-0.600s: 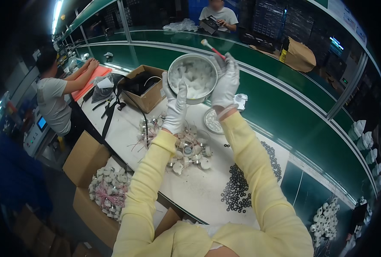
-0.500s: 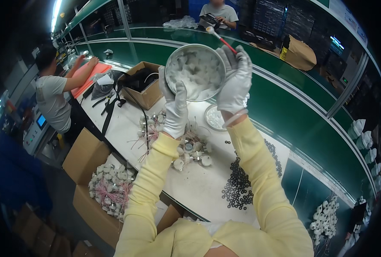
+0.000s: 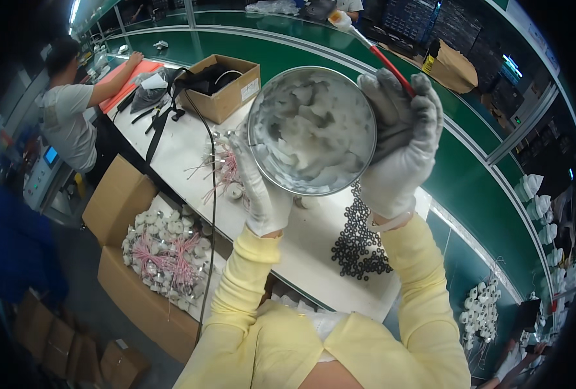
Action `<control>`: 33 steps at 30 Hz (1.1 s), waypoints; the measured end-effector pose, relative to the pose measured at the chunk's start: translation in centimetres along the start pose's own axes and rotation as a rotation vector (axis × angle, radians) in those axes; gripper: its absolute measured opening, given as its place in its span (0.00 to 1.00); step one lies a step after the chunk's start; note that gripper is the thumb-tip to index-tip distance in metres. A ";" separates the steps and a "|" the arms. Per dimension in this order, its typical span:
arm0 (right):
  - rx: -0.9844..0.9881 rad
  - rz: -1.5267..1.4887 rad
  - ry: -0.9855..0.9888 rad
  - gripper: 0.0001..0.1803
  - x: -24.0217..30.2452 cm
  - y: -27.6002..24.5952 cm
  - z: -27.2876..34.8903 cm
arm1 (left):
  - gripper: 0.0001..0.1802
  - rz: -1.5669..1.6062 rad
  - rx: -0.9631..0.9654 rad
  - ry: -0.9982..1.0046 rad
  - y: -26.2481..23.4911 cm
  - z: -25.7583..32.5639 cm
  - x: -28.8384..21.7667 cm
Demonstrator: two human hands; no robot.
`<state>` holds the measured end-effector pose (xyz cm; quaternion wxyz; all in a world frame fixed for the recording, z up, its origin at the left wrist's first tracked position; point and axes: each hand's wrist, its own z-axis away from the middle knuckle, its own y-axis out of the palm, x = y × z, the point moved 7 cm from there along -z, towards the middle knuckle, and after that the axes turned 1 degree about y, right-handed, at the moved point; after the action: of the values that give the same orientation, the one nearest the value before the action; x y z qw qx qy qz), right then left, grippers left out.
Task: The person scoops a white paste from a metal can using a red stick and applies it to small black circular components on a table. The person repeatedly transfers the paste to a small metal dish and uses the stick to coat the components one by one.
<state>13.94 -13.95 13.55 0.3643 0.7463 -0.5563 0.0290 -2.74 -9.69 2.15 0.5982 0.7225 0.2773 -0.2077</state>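
A round metal tin (image 3: 268, 146), coated inside with thick white paste (image 3: 314, 123), is raised above the table and tipped so its inside faces me. My left hand (image 3: 265, 198), in a white glove, is closed around the tin's left and lower side. Against its right side is my right hand (image 3: 401, 152), whose white glove is greyed on the palm and fingers. A brush (image 3: 380, 56) with a red handle is tucked in the right fingers, its pale, clotted tip pointing up and left. Part of the right fingers is behind the tin's rim.
Black rings (image 3: 359, 249) are scattered on the white table (image 3: 307, 256). White parts with pink wires (image 3: 226, 168) lie left; more fill a cardboard box (image 3: 129, 292) below. Another carton (image 3: 236, 94) stands behind. White parts (image 3: 481, 311) sit far right. A co-worker (image 3: 74, 107) handles orange sheets (image 3: 122, 84).
The tin has come closer to me and slightly right, with both hands moving along. The brush rose toward the upper edge. The small white dish on the table is now hidden.
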 end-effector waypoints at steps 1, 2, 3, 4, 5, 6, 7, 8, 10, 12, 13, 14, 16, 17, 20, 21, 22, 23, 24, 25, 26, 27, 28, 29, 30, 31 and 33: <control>-0.025 0.006 0.023 0.23 0.2 0.0 0.3 | 0.49 -0.054 0.039 -0.060 -0.3 0.5 0.5; -0.049 0.011 0.047 0.23 0.4 0.0 0.6 | 0.49 -0.108 0.077 -0.119 -0.8 1.1 0.8; -0.079 0.025 0.070 0.23 0.6 -0.4 1.0 | 0.49 -0.099 0.147 -0.174 -0.2 1.7 0.9; -0.046 0.042 0.066 0.23 0.9 -0.6 1.5 | 0.49 -0.093 0.215 -0.228 0.4 2.4 0.9; -0.012 0.058 0.063 0.22 1.1 -1.0 1.9 | 0.48 -0.131 0.200 -0.207 0.0 2.9 1.0; -0.021 0.077 0.068 0.22 1.2 -1.6 2.3 | 0.46 -0.173 0.185 -0.186 -0.4 3.4 1.0; -0.030 0.096 0.070 0.22 1.4 -2.1 2.7 | 0.45 -0.215 0.170 -0.166 -0.8 3.8 1.1; -0.079 0.123 0.082 0.22 1.4 -2.9 2.8 | 0.46 -0.174 0.174 -0.161 -0.9 4.0 1.2; -0.119 0.167 0.140 0.22 1.4 -3.9 3.1 | 0.49 -0.095 0.181 -0.145 -1.0 3.8 1.5; -0.146 0.133 0.161 0.22 1.4 -4.6 3.5 | 0.36 0.109 0.331 -0.169 0.6 4.0 0.6; -0.161 0.114 0.168 0.21 1.3 -4.8 3.6 | 0.31 0.210 0.408 -0.179 1.5 4.2 0.0; -0.132 0.123 0.171 0.21 1.3 -4.4 3.7 | 0.29 0.242 0.239 -0.239 1.1 4.3 0.4; -0.079 0.125 0.178 0.21 1.5 -3.3 3.9 | 0.28 0.252 0.031 -0.329 0.4 5.3 1.3; -0.057 0.119 0.182 0.21 1.5 -3.0 4.0 | 0.28 0.232 -0.007 -0.362 0.0 5.8 1.6; -0.043 0.099 0.205 0.20 1.7 -3.0 3.5 | 0.31 0.291 0.275 -0.455 -1.4 6.6 3.5; -0.045 0.103 0.216 0.20 1.9 -3.0 3.3 | 0.33 0.494 0.355 -0.541 -2.4 7.2 5.2; -0.079 0.100 0.249 0.19 1.7 -3.2 3.2 | 0.35 0.656 0.367 -0.633 -2.4 7.7 5.8; -0.113 0.097 0.281 0.19 1.5 -3.4 3.0 | 0.37 0.810 0.366 -0.732 -2.5 8.4 6.2; -0.084 0.084 0.338 0.17 1.2 -3.5 2.8 | 0.39 0.923 0.297 -0.848 -2.0 9.3 6.4; -0.069 0.052 0.362 0.17 0.9 -3.7 2.8 | 0.41 1.034 0.224 -0.963 -1.7 10.1 6.7; -0.054 0.019 0.386 0.17 0.5 -3.8 2.7 | 0.41 0.984 0.229 -0.944 -1.8 10.1 7.0; -0.034 -0.013 0.412 0.16 0.1 -3.9 2.6 | 0.41 0.938 0.235 -0.922 -1.9 10.2 7.5; -0.064 -0.050 0.466 0.16 -0.4 -4.1 2.8 | 0.41 0.892 0.241 -0.899 -2.1 10.2 7.9; -0.078 -0.028 0.467 0.17 -0.5 -4.2 3.0 | 0.41 0.827 0.261 -0.849 -2.4 10.0 8.0; -0.085 -0.009 0.470 0.17 -0.7 -4.2 3.1 | 0.41 0.761 0.278 -0.793 -2.7 9.8 8.1; -0.091 0.009 0.474 0.17 -0.8 -4.1 3.1 | 0.41 0.675 0.306 -0.710 -3.0 9.5 7.9; -0.011 0.119 0.424 0.19 1.0 -4.3 2.6 | 0.40 0.505 0.364 -0.552 -3.3 8.8 7.5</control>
<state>17.01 -15.73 9.94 0.4751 0.6873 -0.5103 0.2036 1.04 -16.75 -6.81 0.5449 0.7791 -0.1206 -0.2857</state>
